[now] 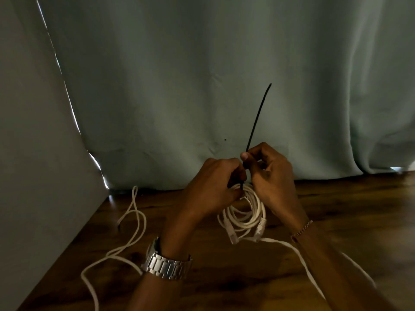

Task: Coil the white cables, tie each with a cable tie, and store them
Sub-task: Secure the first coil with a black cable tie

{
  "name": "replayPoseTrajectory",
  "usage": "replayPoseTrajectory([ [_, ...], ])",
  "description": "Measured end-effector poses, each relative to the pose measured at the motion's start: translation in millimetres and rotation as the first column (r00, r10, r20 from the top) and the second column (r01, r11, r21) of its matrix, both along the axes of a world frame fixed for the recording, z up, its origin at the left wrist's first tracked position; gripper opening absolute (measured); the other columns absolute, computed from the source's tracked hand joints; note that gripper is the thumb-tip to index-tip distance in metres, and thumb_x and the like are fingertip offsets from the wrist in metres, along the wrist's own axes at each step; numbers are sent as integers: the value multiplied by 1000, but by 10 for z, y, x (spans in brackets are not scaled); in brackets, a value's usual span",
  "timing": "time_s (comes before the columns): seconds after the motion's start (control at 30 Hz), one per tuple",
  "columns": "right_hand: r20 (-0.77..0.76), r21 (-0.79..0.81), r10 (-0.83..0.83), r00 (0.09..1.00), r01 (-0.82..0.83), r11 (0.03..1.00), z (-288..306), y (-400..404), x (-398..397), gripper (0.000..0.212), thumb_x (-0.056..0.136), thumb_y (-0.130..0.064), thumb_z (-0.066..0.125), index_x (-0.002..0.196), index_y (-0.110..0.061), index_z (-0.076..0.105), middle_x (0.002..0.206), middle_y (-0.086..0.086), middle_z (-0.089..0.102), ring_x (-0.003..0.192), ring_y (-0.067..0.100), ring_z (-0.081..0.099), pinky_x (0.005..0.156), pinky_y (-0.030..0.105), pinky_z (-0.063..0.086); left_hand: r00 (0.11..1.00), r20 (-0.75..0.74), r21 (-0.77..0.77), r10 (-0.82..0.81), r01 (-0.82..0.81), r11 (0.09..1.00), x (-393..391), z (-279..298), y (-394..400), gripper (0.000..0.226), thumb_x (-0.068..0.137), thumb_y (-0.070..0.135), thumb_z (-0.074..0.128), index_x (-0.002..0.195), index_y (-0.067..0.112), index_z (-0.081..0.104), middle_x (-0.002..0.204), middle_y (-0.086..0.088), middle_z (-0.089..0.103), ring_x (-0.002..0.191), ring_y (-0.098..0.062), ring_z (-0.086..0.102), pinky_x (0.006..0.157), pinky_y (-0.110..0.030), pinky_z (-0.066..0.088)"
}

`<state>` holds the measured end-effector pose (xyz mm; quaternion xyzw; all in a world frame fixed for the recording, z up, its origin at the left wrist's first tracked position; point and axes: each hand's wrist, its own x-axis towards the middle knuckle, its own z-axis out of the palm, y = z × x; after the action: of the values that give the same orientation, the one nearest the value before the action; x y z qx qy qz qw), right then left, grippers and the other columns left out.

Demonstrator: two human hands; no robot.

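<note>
step: tying coil [243,215], centre frame, above table [336,209]
left hand [213,187]: pinches tie [258,117] at coil top
right hand [269,171]: pinches tie tail
next: likely pull tail tight
loose cable [132,223]: lower left, uncoiled

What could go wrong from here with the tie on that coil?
1. The coiled white cable hangs from the hands; if the left hand loosens, loops may spring apart before the black cable tie cinches.
2. The right hand pinches the tie only low down, so the long tail could slip.
3. A loose white cable lies near the forearms and may snag.
</note>
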<state>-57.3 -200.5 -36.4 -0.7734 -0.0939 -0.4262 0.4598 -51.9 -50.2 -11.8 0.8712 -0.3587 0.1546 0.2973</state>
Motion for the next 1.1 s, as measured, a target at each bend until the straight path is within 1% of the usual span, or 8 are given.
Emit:
replayPoseTrajectory([
  [0.2, -35, 4, -8, 999, 8, 1000, -68, 37, 33, 14, 97, -20, 63, 86, -12, 62, 78, -7, 66, 77, 2, 63, 59, 9, 46, 1000, -23, 12, 5, -5, 1000, 19, -19, 16, 21, 79, 16, 80, 92, 24, 65, 88, 4, 74, 86, -10, 69, 89, -39, 55],
  [0.37, -94, 73, -6, 996, 13, 997, -72, 15, 43, 14, 96, -21, 63, 85, -12, 62, 77, -3, 65, 75, 7, 64, 66, 30, 54, 1000, -9, 0, -1, 1, 1000, -4, -11, -3, 23, 76, 17, 82, 87, 25, 64, 77, 3, 73, 75, -7, 68, 84, -33, 55],
  [0.5, -136, 126, 18, 991, -1, 992, -82, -1, 41, 14, 96, -21, 64, 85, -12, 63, 78, 1, 66, 77, 14, 65, 70, 41, 57, 999, -36, -24, -12, 11, 1000, -4, -24, -14, 21, 76, 15, 83, 91, 21, 68, 80, 1, 75, 73, -3, 70, 75, -32, 60],
  [0.57, -126, 138, 16, 992, 2, 990, -85, 1, 44, 14, 96, -20, 64, 84, -12, 63, 76, -1, 66, 76, 14, 65, 68, 40, 57, 999, -42, -35, -18, 17, 999, 9, -27, -12, 21, 75, 13, 82, 92, 18, 70, 81, 1, 76, 73, -3, 71, 73, -34, 60],
  [0.7, -112, 132, -4, 994, 19, 991, -86, 17, 48, 15, 96, -20, 65, 84, -11, 63, 74, -4, 65, 72, 9, 63, 62, 26, 49, 999, -50, -34, -13, 11, 999, 14, -23, -11, 23, 75, 12, 82, 94, 17, 70, 84, 1, 76, 78, -5, 71, 78, -35, 60],
  [0.87, -107, 130, -6, 994, 20, 991, -115, 21, 46, 16, 96, -18, 64, 82, -10, 62, 71, 0, 63, 63, 8, 57, 56, 22, 41, 999, -46, -18, 2, -3, 1000, -3, -23, -7, 23, 75, 14, 82, 95, 19, 70, 84, 2, 76, 79, -6, 70, 81, -35, 59],
  [0.97, -118, 142, -11, 993, 28, 989, -118, 13, 51, 16, 95, -17, 65, 82, -9, 62, 71, 2, 64, 64, 11, 59, 57, 24, 43, 999, -51, 1, 11, -11, 1000, -20, -19, -17, 24, 75, 14, 81, 95, 19, 70, 81, 2, 76, 78, -7, 70, 83, -35, 58],
  [1.1, -116, 151, -6, 993, 23, 988, -102, 4, 50, 15, 96, -18, 64, 83, -9, 64, 72, -1, 65, 68, 10, 63, 59, 25, 48, 997, -79, -14, 16, -18, 1000, -12, -27, -13, 28, 76, 12, 80, 100, 20, 70, 91, 3, 76, 87, -7, 71, 82, -35, 60],
])
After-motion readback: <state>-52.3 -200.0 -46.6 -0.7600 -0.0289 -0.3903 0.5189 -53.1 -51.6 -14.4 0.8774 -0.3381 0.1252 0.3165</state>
